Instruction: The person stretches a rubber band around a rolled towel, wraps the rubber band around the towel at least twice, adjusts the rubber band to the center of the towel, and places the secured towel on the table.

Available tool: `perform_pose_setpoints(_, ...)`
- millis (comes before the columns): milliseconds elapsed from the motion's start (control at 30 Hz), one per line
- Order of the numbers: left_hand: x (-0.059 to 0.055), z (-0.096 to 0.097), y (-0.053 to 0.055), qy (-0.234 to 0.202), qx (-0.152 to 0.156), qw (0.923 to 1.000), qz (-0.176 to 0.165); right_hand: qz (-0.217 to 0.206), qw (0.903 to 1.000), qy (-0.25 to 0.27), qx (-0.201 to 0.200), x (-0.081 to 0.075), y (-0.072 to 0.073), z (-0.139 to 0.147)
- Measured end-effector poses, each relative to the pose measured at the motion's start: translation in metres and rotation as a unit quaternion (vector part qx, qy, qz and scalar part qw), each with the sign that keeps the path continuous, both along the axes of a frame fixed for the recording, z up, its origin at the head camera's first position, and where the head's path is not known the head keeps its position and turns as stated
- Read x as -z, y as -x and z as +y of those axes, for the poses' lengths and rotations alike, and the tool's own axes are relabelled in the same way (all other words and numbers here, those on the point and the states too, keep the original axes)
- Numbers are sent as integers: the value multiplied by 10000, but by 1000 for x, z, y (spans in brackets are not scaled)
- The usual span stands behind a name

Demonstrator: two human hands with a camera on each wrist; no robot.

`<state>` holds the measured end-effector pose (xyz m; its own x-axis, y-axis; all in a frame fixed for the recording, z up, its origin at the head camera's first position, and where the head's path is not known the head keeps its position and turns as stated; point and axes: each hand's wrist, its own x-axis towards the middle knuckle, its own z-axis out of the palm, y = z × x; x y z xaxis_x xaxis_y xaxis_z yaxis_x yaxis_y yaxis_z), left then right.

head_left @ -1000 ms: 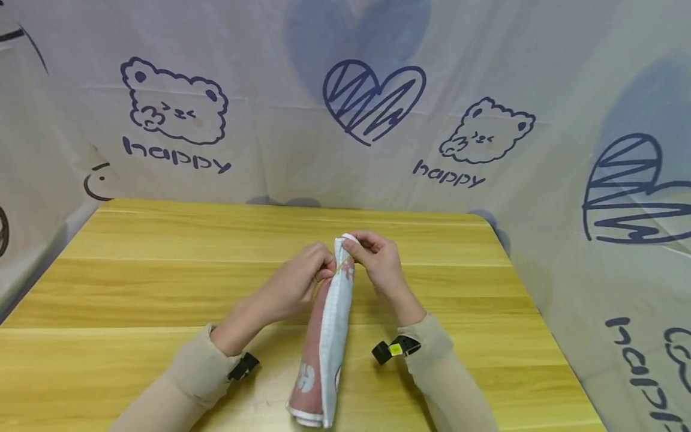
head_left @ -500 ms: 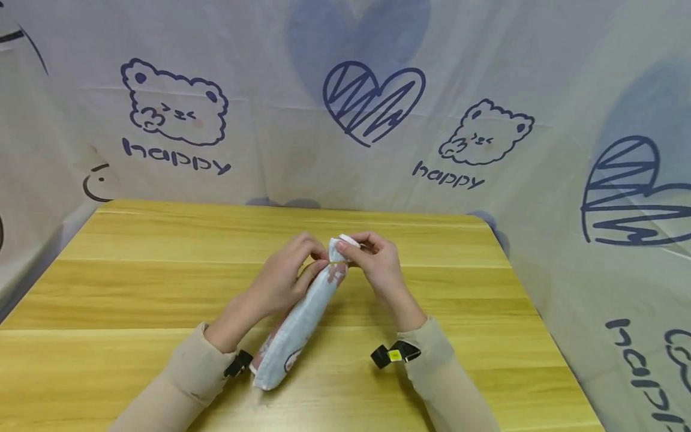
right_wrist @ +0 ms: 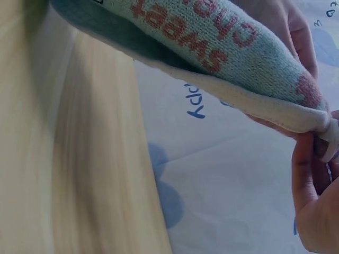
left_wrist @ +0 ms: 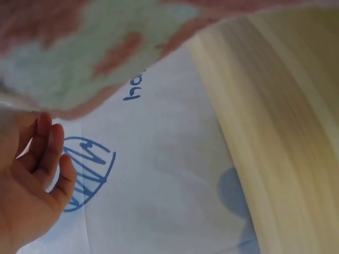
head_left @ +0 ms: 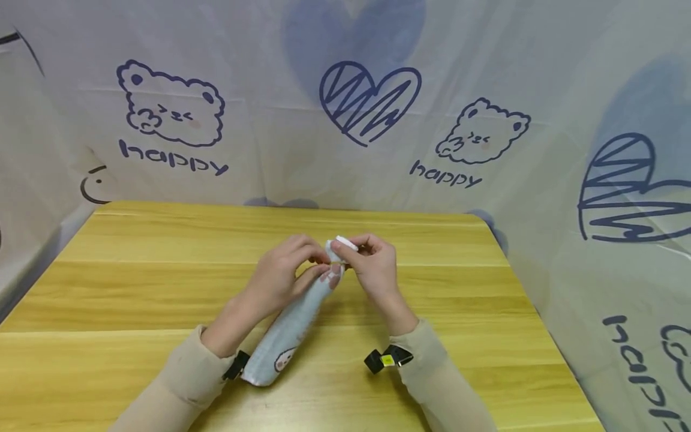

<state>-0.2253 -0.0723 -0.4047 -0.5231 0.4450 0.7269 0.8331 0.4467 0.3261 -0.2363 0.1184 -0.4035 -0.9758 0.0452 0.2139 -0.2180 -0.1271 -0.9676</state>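
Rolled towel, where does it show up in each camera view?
Head: rolled towel, lower middle, slanting up to the right.
Left wrist: rolled towel across the top, deepest at left.
Right wrist: rolled towel, upper left to right edge.
Shared landmark: wooden table.

Backed by creased, pale grey-white fabric sheeting (head_left: 270, 156), hung behind and along both sides of a yellow wood-grain tabletop (head_left: 162, 294) with rounded far corners. Carries dark-blue line-drawn bear faces (head_left: 171, 105), scribble-filled dark-blue outline hearts (head_left: 369, 102), "happy" lettering (head_left: 173, 158) in matching blue and large, solid soft-blue hearts (head_left: 353, 45). Gleams softly with reflected light (head_left: 264, 405) toward the tabletop's near side.
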Motion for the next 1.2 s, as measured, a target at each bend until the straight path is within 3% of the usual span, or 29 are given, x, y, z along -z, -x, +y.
perform_pose_setpoints(200,6,1,0,395,6,9975,-589,-66,9997,-46,-231,5,2,-4)
perform_pose_setpoints(333,8,0,1,292,51,9950,-952,-139,9960,-206,-860,6,4,2)
perform_pose_setpoints(467,7,-3,0,18,129,9923,-1228,184,9845,-558,-1651,6,6,10)
perform_pose_setpoints(567,6,-4,1,-35,140,9913,-1309,407,9772,-728,-1952,5,7,14)
perform_pose_setpoints(733,7,-3,3,-22,260,9944,-1022,352,9840,-790,-1558,5,7,15)
perform_pose_setpoints(867,9,-1,5,43,410,9978,-515,189,9902,-818,-1116,5,9,13)
perform_pose_setpoints(1000,10,6,2,263,648,9975,-104,-181,9966,-302,-750,6,13,14)
perform_pose_setpoints(1133,11,11,-1,499,742,9959,-146,-601,9954,340,-672,8,17,17)
perform_pose_setpoints(1200,12,10,-2,474,625,9964,-307,-735,9938,343,-759,8,17,17)
